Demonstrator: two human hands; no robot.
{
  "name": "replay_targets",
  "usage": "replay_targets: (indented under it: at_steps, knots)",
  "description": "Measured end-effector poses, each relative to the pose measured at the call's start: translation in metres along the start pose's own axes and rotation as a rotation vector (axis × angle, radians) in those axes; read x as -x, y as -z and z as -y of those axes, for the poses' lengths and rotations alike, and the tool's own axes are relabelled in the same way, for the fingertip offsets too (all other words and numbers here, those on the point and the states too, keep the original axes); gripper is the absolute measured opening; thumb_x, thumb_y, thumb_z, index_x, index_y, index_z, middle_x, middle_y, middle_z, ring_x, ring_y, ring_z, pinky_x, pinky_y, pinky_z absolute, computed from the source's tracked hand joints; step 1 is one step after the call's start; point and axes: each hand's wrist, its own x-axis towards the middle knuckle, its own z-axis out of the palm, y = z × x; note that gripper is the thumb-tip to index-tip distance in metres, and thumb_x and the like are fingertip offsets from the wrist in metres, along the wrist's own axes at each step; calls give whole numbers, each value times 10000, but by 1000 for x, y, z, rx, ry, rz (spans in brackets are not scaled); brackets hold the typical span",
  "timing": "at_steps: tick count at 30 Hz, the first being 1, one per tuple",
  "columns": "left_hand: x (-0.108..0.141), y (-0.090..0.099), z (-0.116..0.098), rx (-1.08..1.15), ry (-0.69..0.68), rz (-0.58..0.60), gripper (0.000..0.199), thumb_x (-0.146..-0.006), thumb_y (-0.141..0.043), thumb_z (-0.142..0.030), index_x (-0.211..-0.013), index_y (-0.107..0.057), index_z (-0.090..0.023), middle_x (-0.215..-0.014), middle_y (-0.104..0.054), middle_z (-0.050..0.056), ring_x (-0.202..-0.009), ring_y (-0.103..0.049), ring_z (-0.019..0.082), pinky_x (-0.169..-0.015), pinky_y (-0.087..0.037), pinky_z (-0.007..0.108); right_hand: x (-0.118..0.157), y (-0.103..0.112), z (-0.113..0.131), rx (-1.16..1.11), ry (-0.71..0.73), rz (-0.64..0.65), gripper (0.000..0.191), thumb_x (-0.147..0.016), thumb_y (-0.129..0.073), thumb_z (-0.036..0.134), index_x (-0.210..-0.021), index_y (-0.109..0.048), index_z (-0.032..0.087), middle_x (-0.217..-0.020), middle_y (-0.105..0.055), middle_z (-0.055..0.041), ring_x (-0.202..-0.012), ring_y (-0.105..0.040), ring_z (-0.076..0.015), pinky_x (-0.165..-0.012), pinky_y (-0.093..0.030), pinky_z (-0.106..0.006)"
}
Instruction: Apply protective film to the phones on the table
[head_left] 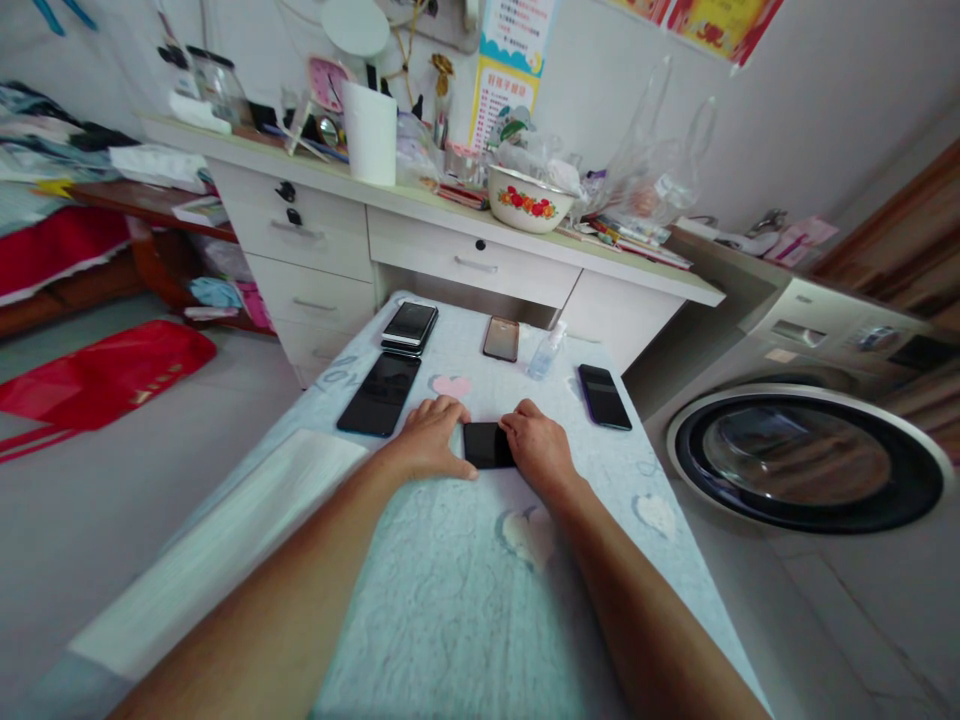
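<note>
A black smartphone (486,446) lies sideways on the cloth-covered table between my two hands. At its left end is my left hand (431,440), thumb at the near corner and fingers at the far corner, gripping it by the edges. My right hand (541,448) is curled closed over the right end and hides that edge; its fingertips rest against the phone. Left of my hands lies a larger dark phone (380,394), with a stack of phones (409,325) behind it. A brown phone case or phone (501,339) and a clear spray bottle (548,350) stand beyond.
Another dark phone (604,397) lies near the table's right edge. A whitish folded sheet (247,540) runs along the left edge. Behind the table is a white desk (472,250) with a flowered bowl (529,203); a washing machine (810,330) stands right, a red bag (112,375) left.
</note>
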Motion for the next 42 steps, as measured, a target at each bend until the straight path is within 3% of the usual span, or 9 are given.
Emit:
replay_targets:
  at_steps: [20,42]
  knots:
    - [-1,0,2,4,-2,12,677,-516,-749,-531,-1084,-490,-269,-1242,-473,58,-1171,-430,299,-958,-371,393,11,2,-41,-35,-173,-62,303,-976,-412,308,-983,-708,245,-975,-602,-28,-808,-579,-125,-701,-374,-228]
    - [-1,0,1,3,-3,8,678,-522,-744,-517,-1096,-490,-259,-1243,-473,67,-1160,-434,304,-957,-378,412,15,6,-53,-68,-260,-84,284,-956,-448,286,-972,-727,234,-968,-622,-41,-841,-593,-136,-716,-377,-231]
